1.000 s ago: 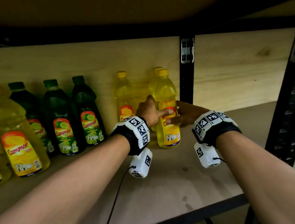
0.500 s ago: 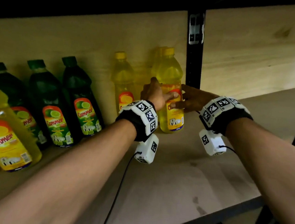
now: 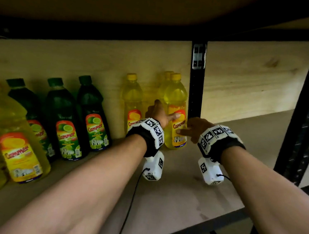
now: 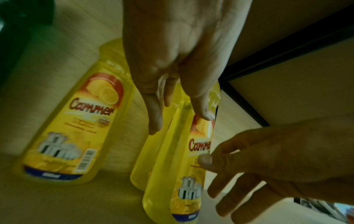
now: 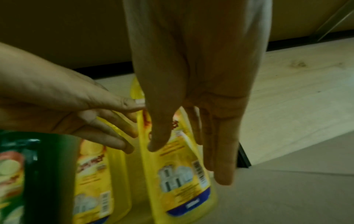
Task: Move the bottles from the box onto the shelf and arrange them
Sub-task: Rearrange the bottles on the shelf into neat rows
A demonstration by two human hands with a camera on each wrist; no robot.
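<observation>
A small yellow bottle (image 3: 176, 100) (image 4: 172, 174) (image 5: 178, 174) with an orange label stands upright on the wooden shelf (image 3: 181, 190), in front of a second yellow bottle (image 3: 164, 86). My left hand (image 3: 164, 115) (image 4: 178, 118) (image 5: 122, 125) lies against its left side with straight fingers, thumb on the label. My right hand (image 3: 188, 129) (image 5: 189, 160) (image 4: 220, 174) is at its right side, fingers straight, thumb tip touching the label. A third yellow bottle (image 3: 131, 100) (image 4: 76, 128) stands just to the left.
Three green bottles (image 3: 92, 111) stand in a row further left, then large yellow bottles (image 3: 16, 132) at the left edge. A black upright post (image 3: 196, 83) rises behind the hands. The shelf board runs on to the right up to the front post (image 3: 306, 120).
Both hands have loosened from around the yellow bottle. The right hand has slid lower and back, so only its thumb tip touches. The bottle stays upright in place.
</observation>
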